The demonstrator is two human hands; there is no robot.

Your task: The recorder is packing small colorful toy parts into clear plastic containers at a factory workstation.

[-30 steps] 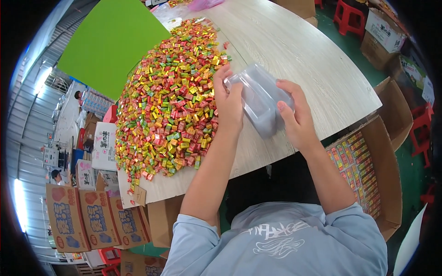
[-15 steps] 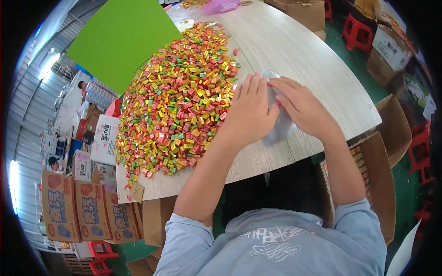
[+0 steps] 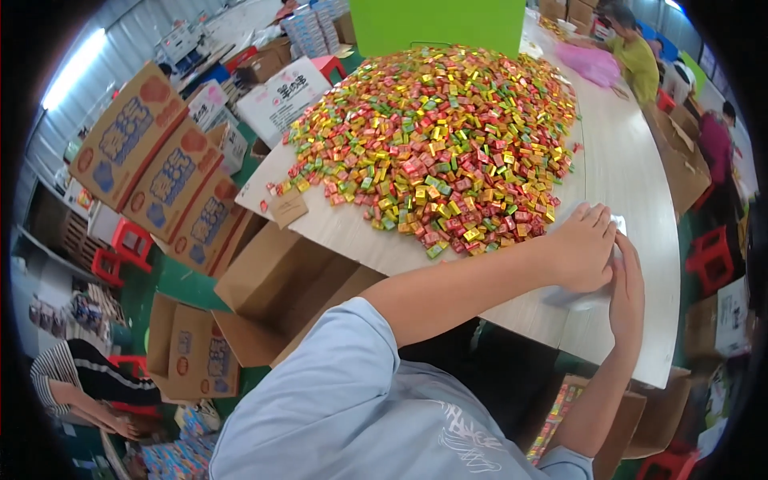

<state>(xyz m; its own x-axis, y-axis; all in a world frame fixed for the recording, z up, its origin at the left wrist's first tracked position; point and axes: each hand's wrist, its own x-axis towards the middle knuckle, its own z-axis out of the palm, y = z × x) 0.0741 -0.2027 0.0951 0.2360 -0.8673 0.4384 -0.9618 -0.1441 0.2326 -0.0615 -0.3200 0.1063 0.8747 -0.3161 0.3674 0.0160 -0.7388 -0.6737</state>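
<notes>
A clear, shiny plastic piece (image 3: pixel 578 300), perhaps a bag or a tray, lies on the pale wooden table (image 3: pixel 364 238) near its right front edge. Over its top lies my left hand (image 3: pixel 581 250), fingers stretched out and close together. My right hand (image 3: pixel 628 282) stands edge-on along its right side, fingers extended, thumb side towards the left hand. Both hands touch the plastic, and they hide most of it. Just left of my left hand spreads a large heap of small wrapped sweets (image 3: pixel 440 144) in red, yellow, green and orange.
A green board (image 3: pixel 436 26) rises behind the heap. Open cardboard boxes (image 3: pixel 280 280) stand below the table's front edge, one (image 3: pixel 588 424) with packed goods at my right. Stacked cartons (image 3: pixel 172 172) and red stools (image 3: pixel 128 244) are at left. A person in yellow (image 3: pixel 636 60) sits at the far right.
The view has swung left, so the table, heap and hands appear shifted rightward. My left hand lies flatter over the plastic, and my right hand has turned edge-on beside it.
</notes>
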